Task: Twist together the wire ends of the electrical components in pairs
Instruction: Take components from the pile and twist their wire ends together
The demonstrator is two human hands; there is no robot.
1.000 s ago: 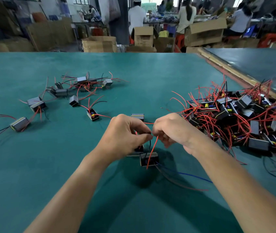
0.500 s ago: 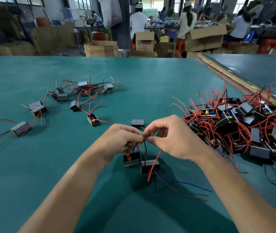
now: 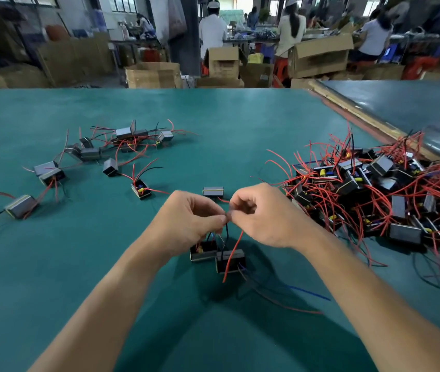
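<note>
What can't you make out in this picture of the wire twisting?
Wire ends: head view, blurred and covered by fingers of left hand and right hand; twist state unclear.
Component pile: head view, cut off by right edge, too tangled to count.
Far-left component: head view, its wires run off the left edge.

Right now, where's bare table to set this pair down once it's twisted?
Bare green mat runs beyond the lone component, between the scattered components on the left and the tangled pile on the right. It is also bare near-left, below the leftmost component. The right side is crowded.
</note>
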